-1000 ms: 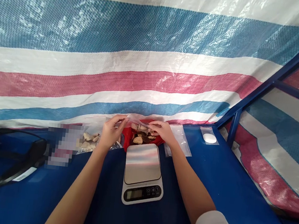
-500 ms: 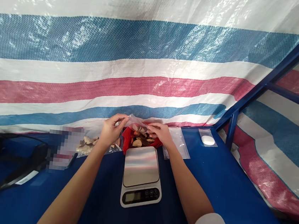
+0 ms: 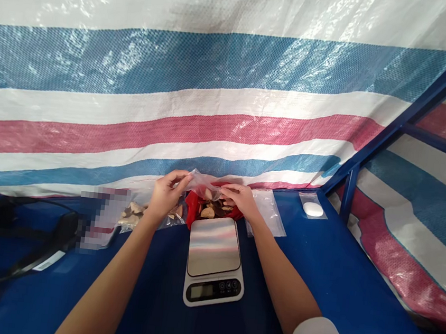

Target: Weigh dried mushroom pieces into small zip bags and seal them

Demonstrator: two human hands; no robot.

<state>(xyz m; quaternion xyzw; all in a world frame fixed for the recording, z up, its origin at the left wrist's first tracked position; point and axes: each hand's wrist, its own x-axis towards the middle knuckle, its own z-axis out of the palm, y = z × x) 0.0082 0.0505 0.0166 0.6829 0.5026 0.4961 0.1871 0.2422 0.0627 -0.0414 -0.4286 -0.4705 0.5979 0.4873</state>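
Between my two hands stretches the top of a clear plastic bag. My left hand pinches its left side, and my right hand pinches the right side. Some pale slices seem to show through it. Just below lies an open red bag with dried brown slices in it. A kitchen scale with a shiny steel plate stands in front of the red bag, with nothing on its plate. Its display carries no digits that I can read.
Left of the red bag lies a clear bag of pale dried pieces, beside a blurred-out phone-like object. Flat clear bags lie right, then a small bag with a white oval object. Black straps lie left. Striped sheeting hangs behind.
My hands keep the same pinch on the clear bag, almost unmoved. The view has shifted slightly, so the scale and table things appear a little farther right.
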